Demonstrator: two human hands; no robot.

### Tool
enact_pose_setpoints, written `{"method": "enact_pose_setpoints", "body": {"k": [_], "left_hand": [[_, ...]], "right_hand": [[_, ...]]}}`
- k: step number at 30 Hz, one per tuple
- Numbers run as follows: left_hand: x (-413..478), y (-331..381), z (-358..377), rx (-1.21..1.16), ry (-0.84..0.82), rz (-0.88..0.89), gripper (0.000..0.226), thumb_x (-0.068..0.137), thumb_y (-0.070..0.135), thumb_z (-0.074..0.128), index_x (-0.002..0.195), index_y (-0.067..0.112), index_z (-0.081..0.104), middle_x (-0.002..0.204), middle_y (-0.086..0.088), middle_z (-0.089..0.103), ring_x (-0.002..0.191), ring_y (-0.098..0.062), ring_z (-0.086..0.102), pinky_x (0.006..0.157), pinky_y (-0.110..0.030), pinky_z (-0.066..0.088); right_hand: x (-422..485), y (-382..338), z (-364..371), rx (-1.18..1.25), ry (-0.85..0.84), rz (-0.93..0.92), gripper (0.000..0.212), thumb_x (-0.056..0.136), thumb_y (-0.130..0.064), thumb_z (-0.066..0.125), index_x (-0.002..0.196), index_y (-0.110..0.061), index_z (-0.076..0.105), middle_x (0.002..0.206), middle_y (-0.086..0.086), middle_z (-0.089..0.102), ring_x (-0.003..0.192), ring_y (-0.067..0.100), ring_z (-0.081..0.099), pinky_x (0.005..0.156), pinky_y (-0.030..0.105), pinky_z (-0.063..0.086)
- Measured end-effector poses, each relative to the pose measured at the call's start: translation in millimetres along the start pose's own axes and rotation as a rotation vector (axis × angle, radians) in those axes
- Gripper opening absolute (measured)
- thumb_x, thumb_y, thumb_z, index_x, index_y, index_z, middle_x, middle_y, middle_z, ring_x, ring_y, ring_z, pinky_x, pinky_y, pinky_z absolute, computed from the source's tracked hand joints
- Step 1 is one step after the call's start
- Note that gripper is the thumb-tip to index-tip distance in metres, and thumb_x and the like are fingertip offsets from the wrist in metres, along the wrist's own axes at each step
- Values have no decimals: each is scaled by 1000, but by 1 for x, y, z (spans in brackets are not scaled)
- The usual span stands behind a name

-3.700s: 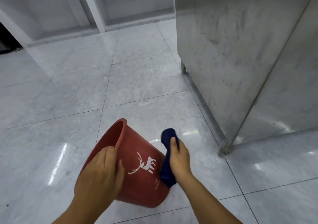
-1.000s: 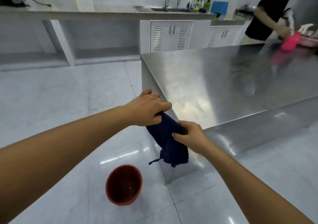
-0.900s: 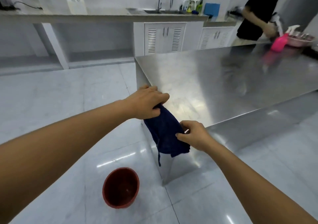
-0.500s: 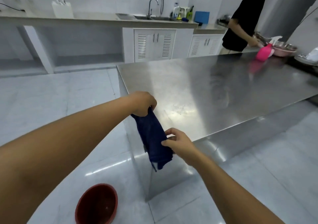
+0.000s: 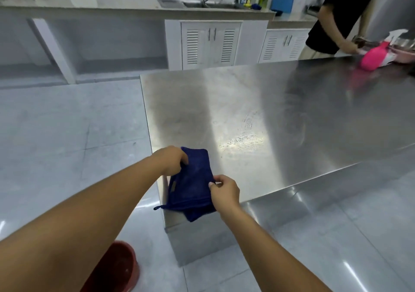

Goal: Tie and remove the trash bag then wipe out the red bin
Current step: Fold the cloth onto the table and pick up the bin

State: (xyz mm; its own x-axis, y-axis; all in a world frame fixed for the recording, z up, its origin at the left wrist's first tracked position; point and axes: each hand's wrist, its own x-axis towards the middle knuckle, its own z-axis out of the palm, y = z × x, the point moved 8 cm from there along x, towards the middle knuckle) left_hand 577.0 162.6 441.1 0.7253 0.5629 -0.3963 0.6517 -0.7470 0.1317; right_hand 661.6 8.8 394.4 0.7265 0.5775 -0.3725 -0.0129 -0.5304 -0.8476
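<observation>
My left hand [image 5: 171, 159] is closed in a tight grip on the upper left edge of the dark blue cloth [image 5: 190, 185], and my right hand [image 5: 224, 191] pinches its right edge between thumb and fingertips, the other fingers curled in. Between the two grips the cloth lies folded over the near corner of the steel surface [image 5: 258, 116], its upper part on the top and its lower part, with a small loop at the left corner, hanging down past the edge. Half a second ago the cloth dangled from my left fist in the air just off that corner; now it is spread flatter and rests on the metal. The red bin [image 5: 119, 269] stands on the floor [image 5: 67, 134] below my left forearm, open side up, well apart from the cloth; my arm covers its left part and the frame's bottom edge cuts it off, where earlier it showed whole. At the far end of the surface another person [image 5: 336, 15] in a black top handles something beside a pink spray bottle [image 5: 374, 58]; what the hand touches is too blurred to tell.
</observation>
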Motion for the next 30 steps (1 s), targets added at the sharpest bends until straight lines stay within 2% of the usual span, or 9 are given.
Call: {"method": "enact_pose_setpoints", "body": {"k": [3, 8, 11, 13, 16, 19, 22, 26, 30], "left_hand": [[-12, -7, -3, -30, 1, -17, 49, 88, 3, 40, 129, 23, 57, 136, -4, 54, 121, -26, 50, 100, -33, 44], [-51, -23, -2, -41, -5, -91, 46, 91, 11, 42, 136, 20, 48, 140, -5, 49, 127, -26, 46, 104, -36, 41], [-89, -57, -4, 4, -1, -173, 50, 93, 13, 39, 142, 19, 36, 147, -6, 39, 134, -25, 37, 108, -37, 36], [-120, -84, -8, 44, 26, -235, 50, 93, 15, 40, 142, 15, 35, 147, -7, 37, 135, -26, 34, 108, -38, 36], [-177, -124, -20, 67, 121, -317, 45, 93, 20, 42, 137, 8, 39, 145, -9, 38, 134, -25, 35, 106, -40, 38], [-237, -159, -32, 51, 185, -380, 49, 97, 35, 37, 136, 6, 37, 145, -12, 37, 135, -27, 35, 107, -43, 36], [-303, -193, -54, 17, 256, -466, 63, 96, 48, 32, 143, 6, 30, 152, -13, 30, 142, -30, 25, 112, -44, 30], [-394, -232, -98, -46, 437, -555, 68, 96, 51, 28, 144, 4, 27, 154, -16, 27, 143, -30, 23, 112, -45, 27], [-460, -248, -127, -68, 503, -583, 71, 97, 51, 25, 146, 1, 21, 158, -16, 16, 147, -30, 9, 115, -47, 19]], "right_hand": [[2, -9, -2, -86, -21, -48, 20, 94, -14, 52, 110, -10, 64, 106, 7, 66, 84, 18, 59, 70, 26, 48], [-14, -27, -6, -329, -26, -138, 28, 89, -12, 50, 114, -5, 59, 113, 11, 62, 89, 24, 59, 72, 30, 50], [-34, -45, -3, -496, -27, -206, 40, 84, -10, 46, 124, -8, 52, 121, 13, 54, 103, 28, 54, 81, 34, 48], [-50, -57, 7, -597, -48, -257, 45, 84, -10, 45, 129, -9, 48, 125, 13, 51, 112, 30, 50, 87, 36, 47], [-86, -79, 35, -752, -92, -361, 36, 90, -15, 42, 124, -6, 48, 128, 12, 53, 116, 30, 48, 93, 39, 46], [-129, -103, 73, -902, -165, -470, 42, 98, -24, 34, 133, -2, 42, 143, 12, 44, 135, 30, 34, 112, 48, 29], [-178, -135, 104, -971, -205, -555, 48, 101, -29, 26, 141, -2, 33, 151, 12, 33, 142, 28, 23, 116, 47, 18], [-242, -185, 125, -934, -169, -633, 56, 101, -38, 23, 145, -3, 28, 154, 14, 30, 143, 32, 24, 114, 43, 24], [-298, -233, 139, -927, -141, -720, 58, 101, -41, 23, 147, -6, 28, 156, 11, 27, 146, 29, 18, 117, 45, 23]]}}
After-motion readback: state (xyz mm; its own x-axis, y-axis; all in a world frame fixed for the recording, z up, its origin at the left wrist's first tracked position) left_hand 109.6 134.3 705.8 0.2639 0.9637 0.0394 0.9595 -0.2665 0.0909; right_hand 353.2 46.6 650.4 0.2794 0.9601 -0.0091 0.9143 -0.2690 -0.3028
